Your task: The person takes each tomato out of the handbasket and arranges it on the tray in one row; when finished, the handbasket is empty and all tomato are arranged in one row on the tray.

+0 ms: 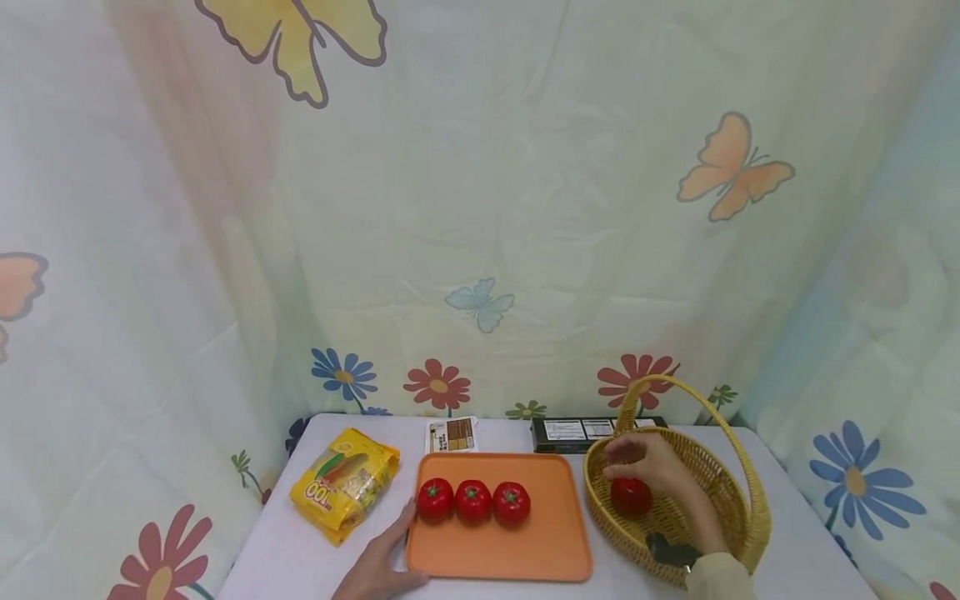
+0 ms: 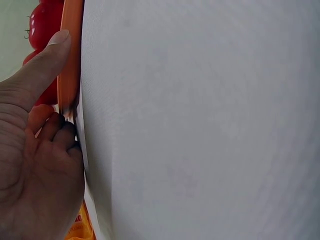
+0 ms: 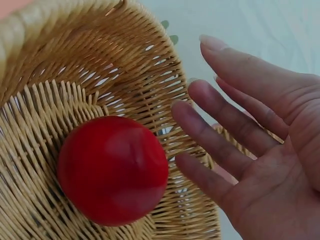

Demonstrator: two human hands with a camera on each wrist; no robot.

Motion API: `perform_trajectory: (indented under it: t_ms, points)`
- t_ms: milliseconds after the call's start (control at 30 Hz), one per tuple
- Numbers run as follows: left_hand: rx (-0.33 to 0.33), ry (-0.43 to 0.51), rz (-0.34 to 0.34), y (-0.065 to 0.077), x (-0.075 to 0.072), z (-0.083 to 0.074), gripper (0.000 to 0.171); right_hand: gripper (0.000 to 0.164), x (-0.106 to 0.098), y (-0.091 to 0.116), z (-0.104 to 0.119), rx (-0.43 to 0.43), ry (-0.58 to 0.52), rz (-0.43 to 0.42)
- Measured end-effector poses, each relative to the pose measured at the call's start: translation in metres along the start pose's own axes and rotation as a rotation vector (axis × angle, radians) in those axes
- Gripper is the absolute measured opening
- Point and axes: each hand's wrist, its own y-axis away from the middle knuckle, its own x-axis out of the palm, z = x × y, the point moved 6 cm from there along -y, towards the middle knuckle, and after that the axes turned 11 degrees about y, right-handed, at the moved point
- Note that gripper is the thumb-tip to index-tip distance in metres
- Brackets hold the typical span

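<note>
Three red tomatoes with green tops, among them the middle tomato [image 1: 473, 502], sit in a row on an orange tray [image 1: 498, 557]. At the tray's near left corner is my left hand [image 1: 381, 560]; in the left wrist view its thumb lies against the tray edge and its other fingers bend beside it, holding the corner. My right hand [image 1: 651, 460] reaches into a wicker basket [image 1: 716, 467] at the right. Below its fingers a single tomato [image 3: 114, 171] rests on the basket floor. The right wrist view shows these fingers [image 3: 227, 117] spread and apart from the tomato.
Left of the tray lies a yellow snack bag [image 1: 347, 483]. Behind the tray are a small brown-and-white packet [image 1: 452, 434] and a black box [image 1: 570, 433], partly behind the basket. The basket's tall handle [image 1: 738, 442] arches over it. A patterned curtain [image 1: 480, 208] surrounds the white table.
</note>
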Motion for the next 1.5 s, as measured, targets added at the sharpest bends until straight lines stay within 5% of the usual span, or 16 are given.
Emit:
perform_trajectory:
  t_ms: [200, 500, 867, 1167, 1500]
  points:
    - [0.034, 0.013, 0.008, 0.0, 0.001, -0.002, 0.118, 0.037, 0.006, -0.005, -0.011, -0.069, -0.08, 0.041]
    - [-0.003, 0.012, -0.006, 0.001, -0.001, -0.001, 0.12, 0.044, 0.019, -0.009, -0.035, -0.035, -0.087, 0.136]
    - [0.017, 0.011, 0.004, 0.003, 0.0, -0.005, 0.119, 0.045, 0.018, -0.005, -0.045, 0.114, -0.004, 0.155]
    - [0.021, 0.006, 0.007, 0.002, 0.001, -0.005, 0.119, 0.05, 0.021, 0.0, -0.042, 0.112, 0.047, 0.235]
    - [-0.009, -0.012, -0.008, 0.001, 0.0, -0.002, 0.12, 0.046, 0.024, -0.001, -0.045, 0.1, 0.058, 0.227]
